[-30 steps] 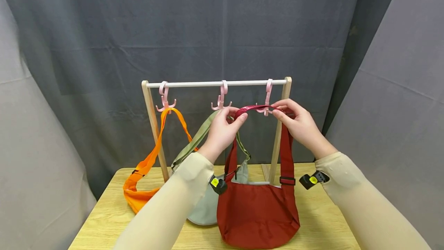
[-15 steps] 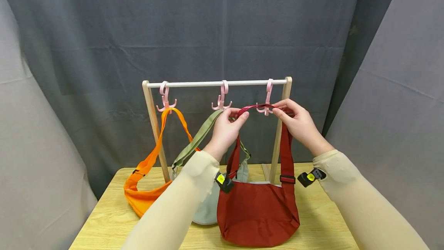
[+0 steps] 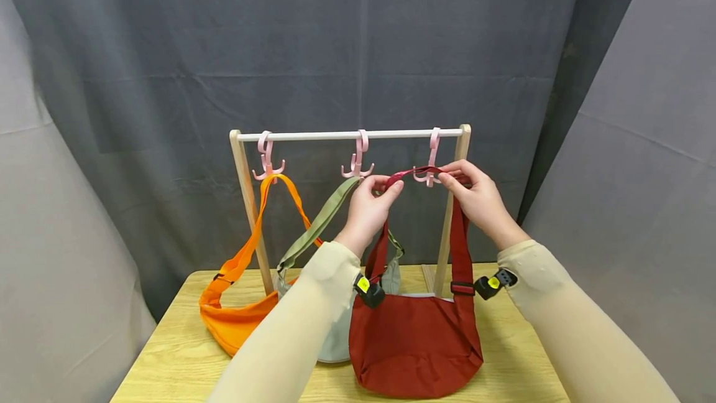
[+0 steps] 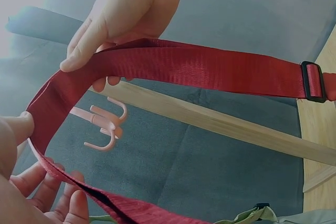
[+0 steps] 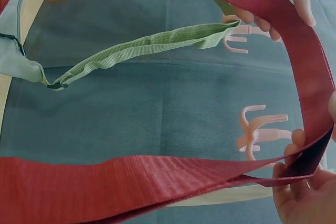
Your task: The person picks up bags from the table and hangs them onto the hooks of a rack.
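Note:
A dark red shoulder bag (image 3: 416,344) hangs from its strap (image 4: 199,67), which both hands hold up in front of the rack's right end. My left hand (image 3: 369,207) pinches the strap's left part between thumb and fingers. My right hand (image 3: 475,198) pinches it farther right, and the strap arches between the two. Just behind that arch is the right pink hook (image 4: 107,121); in the wrist views the strap stands apart from its prongs. A black slider buckle (image 3: 462,288) sits low on the strap's right side.
A wooden rack with a white rail (image 3: 313,136) stands on the wooden table (image 3: 168,353). An orange bag (image 3: 235,322) hangs from the left hook (image 3: 268,157). A grey-green bag (image 3: 335,338) hangs by its green strap (image 5: 142,45) from the middle hook (image 3: 357,157), partly behind the left arm.
My left hand has shifted slightly right with the strap, and its forearm has swung right. My right forearm has moved a little left. Both hands keep their hold on the strap.

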`<state>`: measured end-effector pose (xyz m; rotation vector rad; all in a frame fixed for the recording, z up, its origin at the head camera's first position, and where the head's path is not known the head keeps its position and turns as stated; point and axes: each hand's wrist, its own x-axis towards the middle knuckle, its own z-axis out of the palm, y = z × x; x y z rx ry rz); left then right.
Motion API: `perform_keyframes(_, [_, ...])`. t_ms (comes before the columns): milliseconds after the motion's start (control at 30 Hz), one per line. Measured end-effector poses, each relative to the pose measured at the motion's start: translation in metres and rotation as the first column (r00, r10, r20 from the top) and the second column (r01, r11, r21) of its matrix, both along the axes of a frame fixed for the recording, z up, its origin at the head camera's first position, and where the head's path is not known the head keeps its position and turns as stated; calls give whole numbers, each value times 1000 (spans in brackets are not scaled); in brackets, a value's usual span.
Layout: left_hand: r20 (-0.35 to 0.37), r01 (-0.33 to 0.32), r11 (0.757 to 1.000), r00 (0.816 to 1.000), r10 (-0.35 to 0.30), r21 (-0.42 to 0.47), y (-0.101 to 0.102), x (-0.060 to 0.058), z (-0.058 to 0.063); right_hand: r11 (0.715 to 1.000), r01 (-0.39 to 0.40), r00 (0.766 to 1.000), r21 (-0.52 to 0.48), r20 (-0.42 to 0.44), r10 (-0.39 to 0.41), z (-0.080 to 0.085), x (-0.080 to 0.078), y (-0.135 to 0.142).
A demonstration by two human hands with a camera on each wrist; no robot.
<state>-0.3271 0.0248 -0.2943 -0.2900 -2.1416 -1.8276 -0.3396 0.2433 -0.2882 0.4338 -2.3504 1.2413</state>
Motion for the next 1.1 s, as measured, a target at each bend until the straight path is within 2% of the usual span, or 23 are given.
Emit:
perform_keyframes(333, [18, -18, 1000, 1000, 19, -25, 5, -4, -2, 999, 31, 999, -34, 11, -31, -7, -6, -1])
perform_keyframes(700, [28, -26, 995, 999, 29, -92, 6, -10, -4, 997, 50, 999, -55, 7, -50, -14, -13, 0])
perform_keyframes(1100, [47, -36, 994, 998, 41, -100, 7, -11, -13, 997, 72, 997, -18, 42, -72, -20, -16, -1])
